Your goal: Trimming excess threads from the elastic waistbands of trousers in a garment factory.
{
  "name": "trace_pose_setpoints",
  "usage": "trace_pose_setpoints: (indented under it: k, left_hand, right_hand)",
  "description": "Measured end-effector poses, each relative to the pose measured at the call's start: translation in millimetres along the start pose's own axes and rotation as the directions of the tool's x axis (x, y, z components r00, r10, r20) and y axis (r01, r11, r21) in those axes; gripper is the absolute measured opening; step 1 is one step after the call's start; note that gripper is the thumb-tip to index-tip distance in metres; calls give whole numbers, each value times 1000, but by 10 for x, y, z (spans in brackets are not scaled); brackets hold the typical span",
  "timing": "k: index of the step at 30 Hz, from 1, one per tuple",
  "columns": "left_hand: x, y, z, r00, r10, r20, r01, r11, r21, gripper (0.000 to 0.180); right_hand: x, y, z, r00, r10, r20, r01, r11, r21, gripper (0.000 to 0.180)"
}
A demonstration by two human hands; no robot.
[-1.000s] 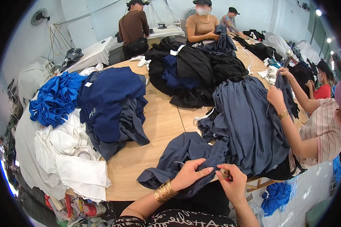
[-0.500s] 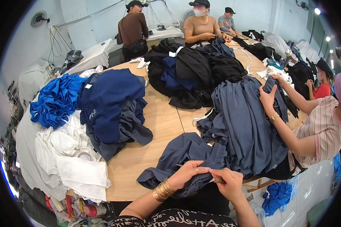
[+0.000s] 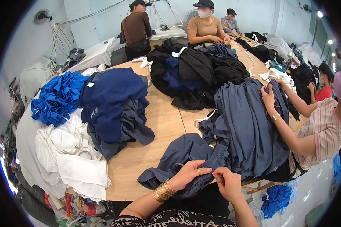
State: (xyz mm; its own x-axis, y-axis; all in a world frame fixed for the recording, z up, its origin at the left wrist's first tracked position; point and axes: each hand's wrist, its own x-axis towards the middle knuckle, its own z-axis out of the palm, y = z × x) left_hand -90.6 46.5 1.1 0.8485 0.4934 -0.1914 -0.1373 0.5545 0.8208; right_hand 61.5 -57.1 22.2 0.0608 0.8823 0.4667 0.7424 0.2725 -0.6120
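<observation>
On table: both hands pinching garment.

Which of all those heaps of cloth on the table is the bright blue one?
The ruffled bright royal-blue fabric heap at the table's far left edge; the neighbouring piles are navy, white, slate or black.

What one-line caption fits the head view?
Both hands, left hand and right hand, pinch a slate-blue garment at a wooden table piled with clothes.
</observation>
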Motion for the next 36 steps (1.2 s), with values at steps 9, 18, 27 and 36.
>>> trace_pose_setpoints:
  k: [9,18,27,36]
  left_hand:
    - [14,58,82,997,49,-56,-45,997,66,23]
    - [-46,59,59,998,17,-67,-14,999,48,23]
    - [-47,46,129,991,11,-132,-6,999,35,21]
    - [-46,29,173,982,-3,-191,9,999,31,20]
  right_hand:
    - [-85,-8,-75,997,52,-56,-49,997,51,11]
    - [3,40,5,991,-86,-99,85,996,-11,22]
    - [-72,51,11,999,1,-32,1,998,57,34]
    - [-108,51,21,993,81,91,-85,995,45,37]
